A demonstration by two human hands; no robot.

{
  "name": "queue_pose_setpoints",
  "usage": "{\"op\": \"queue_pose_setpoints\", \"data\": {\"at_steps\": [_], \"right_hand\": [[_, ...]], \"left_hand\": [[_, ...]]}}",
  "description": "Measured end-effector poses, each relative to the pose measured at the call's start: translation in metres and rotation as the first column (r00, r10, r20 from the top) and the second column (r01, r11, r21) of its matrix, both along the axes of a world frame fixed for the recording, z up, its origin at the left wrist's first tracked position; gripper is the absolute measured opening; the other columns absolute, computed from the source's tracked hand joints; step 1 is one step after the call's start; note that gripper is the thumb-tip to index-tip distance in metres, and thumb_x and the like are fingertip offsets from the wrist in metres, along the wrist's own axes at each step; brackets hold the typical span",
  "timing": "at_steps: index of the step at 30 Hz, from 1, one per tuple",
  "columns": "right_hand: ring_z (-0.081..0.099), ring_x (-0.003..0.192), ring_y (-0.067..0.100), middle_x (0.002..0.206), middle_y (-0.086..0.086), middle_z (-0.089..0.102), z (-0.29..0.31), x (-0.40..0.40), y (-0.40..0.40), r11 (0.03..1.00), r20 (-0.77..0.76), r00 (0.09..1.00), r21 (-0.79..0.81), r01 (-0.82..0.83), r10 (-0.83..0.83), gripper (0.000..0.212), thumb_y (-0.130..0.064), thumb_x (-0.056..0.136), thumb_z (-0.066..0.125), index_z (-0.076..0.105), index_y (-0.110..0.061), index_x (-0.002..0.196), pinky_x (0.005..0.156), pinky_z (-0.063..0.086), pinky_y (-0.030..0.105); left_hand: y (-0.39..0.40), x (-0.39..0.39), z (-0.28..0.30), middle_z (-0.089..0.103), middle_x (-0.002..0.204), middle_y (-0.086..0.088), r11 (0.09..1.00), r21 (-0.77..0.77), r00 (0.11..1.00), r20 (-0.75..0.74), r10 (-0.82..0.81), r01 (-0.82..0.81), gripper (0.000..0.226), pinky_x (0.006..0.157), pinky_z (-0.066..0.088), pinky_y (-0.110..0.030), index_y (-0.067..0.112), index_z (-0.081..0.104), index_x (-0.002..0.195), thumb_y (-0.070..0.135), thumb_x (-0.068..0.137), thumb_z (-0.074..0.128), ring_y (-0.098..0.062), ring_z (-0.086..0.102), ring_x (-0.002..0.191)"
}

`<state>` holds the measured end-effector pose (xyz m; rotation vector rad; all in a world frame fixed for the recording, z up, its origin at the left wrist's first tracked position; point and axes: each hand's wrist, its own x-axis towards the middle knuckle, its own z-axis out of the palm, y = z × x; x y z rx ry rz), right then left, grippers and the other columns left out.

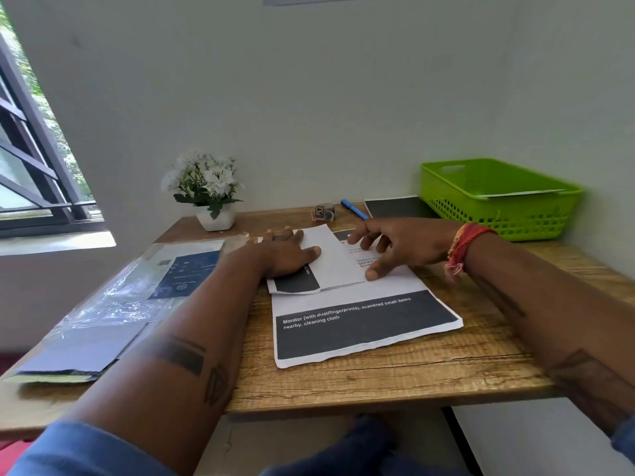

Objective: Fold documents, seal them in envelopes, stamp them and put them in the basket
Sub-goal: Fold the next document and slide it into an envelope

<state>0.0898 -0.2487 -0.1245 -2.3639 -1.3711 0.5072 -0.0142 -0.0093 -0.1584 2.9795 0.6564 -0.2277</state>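
Item 1: folded white paper document with a black printed band (330,262), on top of a flat sheet of white printed paper with a wide black band (364,324), middle of the wood-grain counter (412,376). Thin, light and limp; judged to crease easily, slide on the sheet below and tear or crumple if pinched hard. Best taken at an edge or corner, or pressed flat along the fold.

Left hand (285,255): grip spread flat, palm down on the folded document's left part, holding nothing closed.

Right hand (398,245): grip loosely open, thumb tip pressing the fold's near right edge, the other fingertips on the paper.

Item 2: green perforated plastic basket (515,214), rigid, far right, with 1 white paper piece inside.

Item 3: clear crinkled plastic sleeve with blue card (137,286), glossy, left.
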Motion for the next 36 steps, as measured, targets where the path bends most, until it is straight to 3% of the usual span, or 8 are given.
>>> {"op": "queue_pose_setpoints", "data": {"at_steps": [2, 6, 10, 14, 19, 23, 29, 36], "right_hand": [[0.055, 0.104, 0.005, 0.114, -0.019, 0.057, -0.002, -0.002, 0.002, 0.998, 0.043, 0.999, 0.058, 0.001, -0.004, 0.049, -0.047, 0.087, 0.071, 0.055, -0.041, 0.133, 0.089, 0.042, 0.024], [0.054, 0.115, 0.014, 0.125, -0.010, 0.062, -0.011, -0.008, 0.024, 0.999, 0.415, 0.909, 0.023, -0.035, 0.023, 0.035, -0.035, 0.104, 0.046, 0.060, -0.034, 0.136, 0.099, 0.038, 0.025], [0.051, 0.128, 0.022, 0.146, -0.001, 0.053, -0.007, -0.006, 0.050, 0.995, 0.444, 0.896, -0.095, 0.031, 0.015, 0.044, -0.019, 0.104, 0.039, 0.052, -0.028, 0.144, 0.109, 0.036, 0.028], [0.054, 0.124, 0.027, 0.137, 0.005, 0.056, -0.009, 0.004, 0.080, 0.987, 0.526, 0.850, -0.133, 0.090, -0.007, 0.040, -0.014, 0.099, 0.039, 0.059, -0.020, 0.132, 0.104, 0.046, 0.040], [0.062, 0.096, 0.022, 0.111, 0.005, 0.068, -0.015, 0.020, 0.105, 0.985, 0.497, 0.861, -0.059, 0.159, -0.109, 0.031, -0.023, 0.100, 0.040, 0.068, -0.018, 0.110, 0.086, 0.049, 0.033], [0.062, 0.099, 0.026, 0.110, 0.009, 0.068, -0.020, 0.027, 0.113, 0.984, 0.482, 0.859, 0.048, 0.169, -0.171, 0.038, -0.040, 0.102, 0.045, 0.070, -0.013, 0.111, 0.078, 0.041, 0.029], [0.064, 0.091, 0.024, 0.095, 0.007, 0.072, -0.024, 0.035, 0.114, 0.906, 0.260, 0.896, 0.324, 0.270, -0.360, 0.015, -0.023, 0.088, 0.066, 0.073, -0.010, 0.089, 0.072, 0.044, 0.029], [0.061, 0.093, 0.021, 0.101, 0.000, 0.066, -0.008, 0.022, 0.103, 0.818, 0.185, 0.892, 0.507, 0.272, -0.412, 0.013, -0.027, 0.094, 0.060, 0.061, -0.018, 0.103, 0.075, 0.048, 0.030]], "left_hand": [[0.001, -0.001, 0.000, -0.010, 0.168, 0.004, 1.000, -0.005, 1.000, -0.002, -0.006, 0.006, 0.082, 0.120, 0.001, -0.063, 0.032, 0.001, 0.160, 0.077, 0.094, 0.019, -0.030, -0.009, 0.155], [0.000, -0.001, 0.001, -0.011, 0.168, 0.004, 0.999, -0.020, 0.999, -0.017, -0.027, 0.026, 0.083, 0.121, 0.002, -0.062, 0.032, 0.000, 0.160, 0.077, 0.094, 0.020, -0.031, -0.009, 0.155], [-0.003, -0.003, 0.004, -0.012, 0.168, 0.003, 0.999, -0.034, 0.999, -0.022, -0.036, 0.036, 0.082, 0.121, 0.000, -0.061, 0.031, -0.001, 0.161, 0.076, 0.095, 0.020, -0.032, -0.010, 0.154], [-0.004, -0.006, 0.005, -0.010, 0.168, 0.003, 0.998, -0.043, 0.999, -0.002, -0.041, 0.041, 0.083, 0.122, 0.000, -0.060, 0.030, 0.001, 0.161, 0.075, 0.095, 0.022, -0.031, -0.009, 0.155], [0.001, -0.005, 0.004, -0.006, 0.169, 0.001, 0.997, -0.062, 0.998, 0.049, -0.038, 0.041, 0.089, 0.122, 0.002, -0.059, 0.029, 0.004, 0.161, 0.079, 0.092, 0.029, -0.030, -0.006, 0.155], [-0.001, -0.005, 0.007, -0.007, 0.169, -0.002, 0.998, -0.044, 0.999, 0.013, -0.038, 0.038, 0.089, 0.121, 0.000, -0.060, 0.032, 0.005, 0.161, 0.081, 0.090, 0.026, -0.031, -0.008, 0.155], [-0.011, -0.007, 0.011, -0.007, 0.169, -0.006, 0.994, -0.094, 0.998, 0.025, -0.050, 0.052, 0.089, 0.123, 0.002, -0.055, 0.031, 0.006, 0.161, 0.079, 0.091, 0.032, -0.031, -0.008, 0.155], [-0.025, -0.001, 0.001, 0.000, 0.169, -0.005, 0.997, -0.006, 0.995, 0.069, -0.071, 0.072, 0.096, 0.120, -0.001, -0.063, 0.033, 0.006, 0.160, 0.089, 0.083, 0.020, -0.030, 0.001, 0.155]]}}
